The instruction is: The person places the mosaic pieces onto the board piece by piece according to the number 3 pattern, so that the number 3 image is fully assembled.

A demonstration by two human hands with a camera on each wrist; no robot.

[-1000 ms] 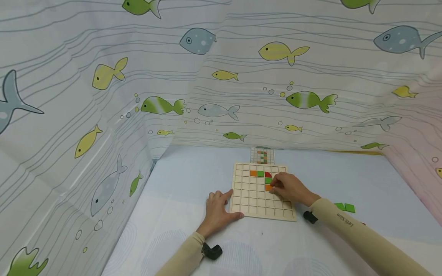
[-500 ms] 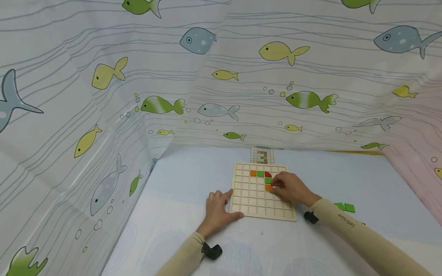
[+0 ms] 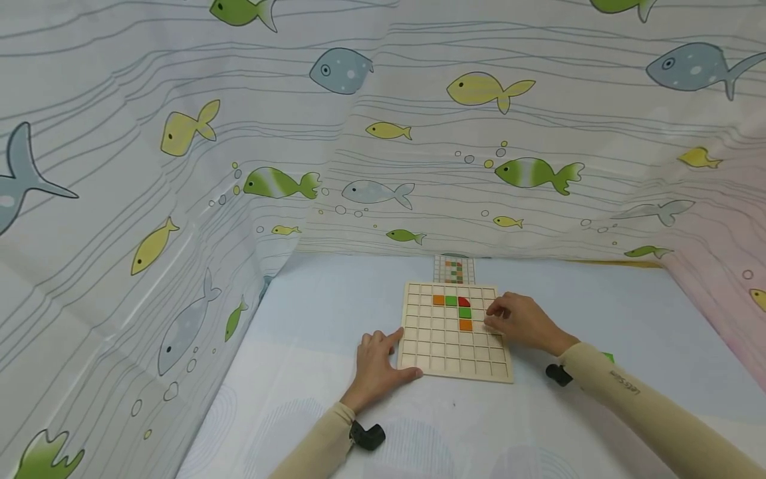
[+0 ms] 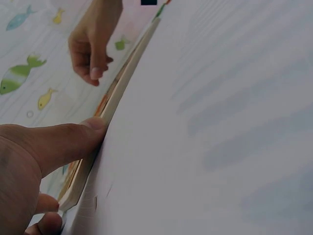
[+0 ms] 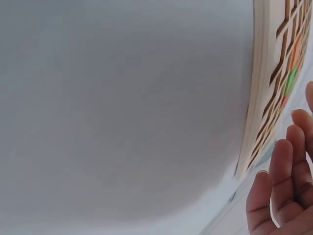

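A wooden grid board [image 3: 419, 347] lies flat, bearing an orange tile [image 3: 439, 300], a green tile [image 3: 451, 301] and a red rounded tile [image 3: 463, 302] in a row. Below the red one come another green tile [image 3: 465, 313] and another orange tile [image 3: 465, 325]. My left hand [image 3: 378, 369] is spread at the board's near left corner, its thumb on the near edge and index finger at the left edge; the left wrist view shows the thumb [image 4: 68, 142] against the rim. My right hand [image 3: 526, 322] hovers over the board's right edge, fingers loosely bent, with no tile visible in them.
Behind the board lies a printed card [image 3: 455, 269] with a grid of coloured squares. Part of a green tile [image 3: 609, 357] shows beyond the right sleeve. A fish-patterned curtain [image 3: 419, 159] stands at the back and sides of the table.
My right hand has drawn away to the right from the lower orange tile, uncovering it and the green tile above. Its sleeve now hides more of the loose green tiles. The left hand stays put.
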